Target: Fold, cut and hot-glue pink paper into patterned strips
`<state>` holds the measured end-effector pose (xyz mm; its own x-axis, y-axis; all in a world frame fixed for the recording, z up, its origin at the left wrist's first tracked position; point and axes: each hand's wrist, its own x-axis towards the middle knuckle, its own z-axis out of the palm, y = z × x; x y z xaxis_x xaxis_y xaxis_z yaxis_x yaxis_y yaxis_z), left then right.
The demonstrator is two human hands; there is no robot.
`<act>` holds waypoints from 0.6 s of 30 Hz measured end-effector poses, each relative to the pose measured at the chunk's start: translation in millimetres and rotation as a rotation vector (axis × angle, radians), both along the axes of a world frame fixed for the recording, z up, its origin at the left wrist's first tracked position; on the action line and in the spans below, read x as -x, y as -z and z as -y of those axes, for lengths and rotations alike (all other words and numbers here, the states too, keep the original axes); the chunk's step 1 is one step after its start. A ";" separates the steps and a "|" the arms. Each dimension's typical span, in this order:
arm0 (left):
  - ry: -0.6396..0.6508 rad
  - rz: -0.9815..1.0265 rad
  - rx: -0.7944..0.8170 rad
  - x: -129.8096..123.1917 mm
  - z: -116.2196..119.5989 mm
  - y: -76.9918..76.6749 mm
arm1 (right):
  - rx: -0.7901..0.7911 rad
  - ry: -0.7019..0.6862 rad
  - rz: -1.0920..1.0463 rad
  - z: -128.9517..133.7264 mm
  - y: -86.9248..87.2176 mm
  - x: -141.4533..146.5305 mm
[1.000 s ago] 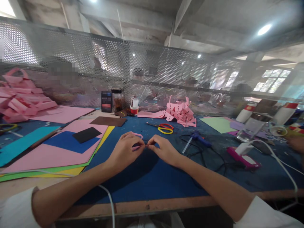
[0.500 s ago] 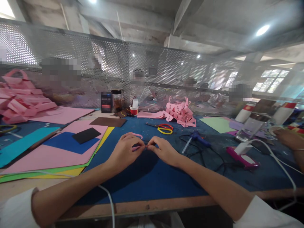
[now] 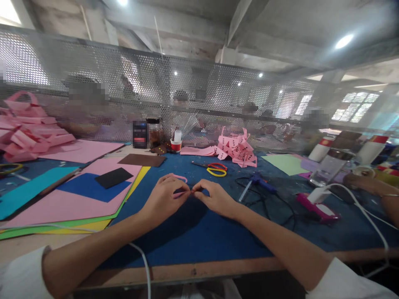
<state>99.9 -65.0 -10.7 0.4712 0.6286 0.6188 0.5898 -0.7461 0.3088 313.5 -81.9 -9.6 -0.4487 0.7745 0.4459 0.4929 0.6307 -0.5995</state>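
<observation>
Over the blue mat [image 3: 174, 245], my left hand [image 3: 166, 197] is closed in a pinch on a pink paper strip [image 3: 180, 177]. Part of the strip curves out behind the fingers and the rest is hidden by them. My right hand [image 3: 215, 197] pinches at the same spot, its fingertips meeting those of the left; what lies between them is too small to make out. Beyond the hands lie scissors [image 3: 217, 169] with red and yellow handles. To the right of my right hand rests a blue glue gun [image 3: 262, 182] with a glue stick poking out.
Coloured sheets [image 3: 77, 203] are stacked at left, below a heap of pink paper strips [image 3: 28, 128]. A dotted pink paper pile [image 3: 237, 147] stands at the back. On the right are a magenta power strip [image 3: 318, 207], a glass jar [image 3: 330, 168] and a co-worker's hand [image 3: 364, 182].
My hands keep their pinch at almost the same spot. At the right edge, the co-worker's hand has moved left, toward the glass jar.
</observation>
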 end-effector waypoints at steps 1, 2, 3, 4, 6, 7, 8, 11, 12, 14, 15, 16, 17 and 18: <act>0.000 0.000 -0.002 0.2 -0.5 0.5 | 0.002 -0.001 -0.008 0.7 -0.4 0.2; 0.000 0.001 -0.004 0.4 -0.8 1.0 | 0.005 -0.001 -0.013 1.3 -0.7 0.2; 0.000 0.001 -0.004 0.4 -1.1 1.5 | 0.006 0.001 -0.015 1.6 -0.8 0.2; 0.001 0.000 -0.002 0.3 -1.1 1.9 | 0.005 0.004 -0.017 1.6 -0.8 0.1; 0.005 -0.001 0.006 -0.3 -0.6 2.1 | 0.000 0.004 -0.020 1.0 -0.6 -0.1; 0.008 0.001 0.011 -0.7 0.1 1.6 | -0.001 0.003 -0.025 0.4 -0.5 -0.3; 0.013 0.005 0.014 -1.1 1.0 0.7 | -0.001 0.001 -0.029 -0.3 -0.5 -0.5; 0.034 0.014 0.051 -1.4 4.7 -4.8 | 0.010 0.000 -0.041 -2.5 -1.1 -1.4; 0.041 0.016 0.075 -1.2 5.9 -7.3 | 0.018 0.000 -0.044 -3.1 -1.5 -1.9; 0.050 0.025 0.123 -0.2 7.3 -12.2 | 0.037 -0.004 -0.048 -3.9 -2.5 -2.9; 0.040 0.039 0.141 0.5 7.2 -14.1 | 0.047 -0.007 -0.050 -4.1 -3.0 -3.5; 0.027 0.056 0.160 1.2 6.6 -15.4 | 0.057 -0.011 -0.051 -4.3 -3.5 -4.0; 0.013 0.078 0.181 2.1 5.3 -16.3 | 0.066 -0.015 -0.053 -4.3 -3.8 -4.5; 0.000 0.102 0.205 3.1 3.6 -16.6 | 0.075 -0.019 -0.054 -4.4 -3.9 -5.0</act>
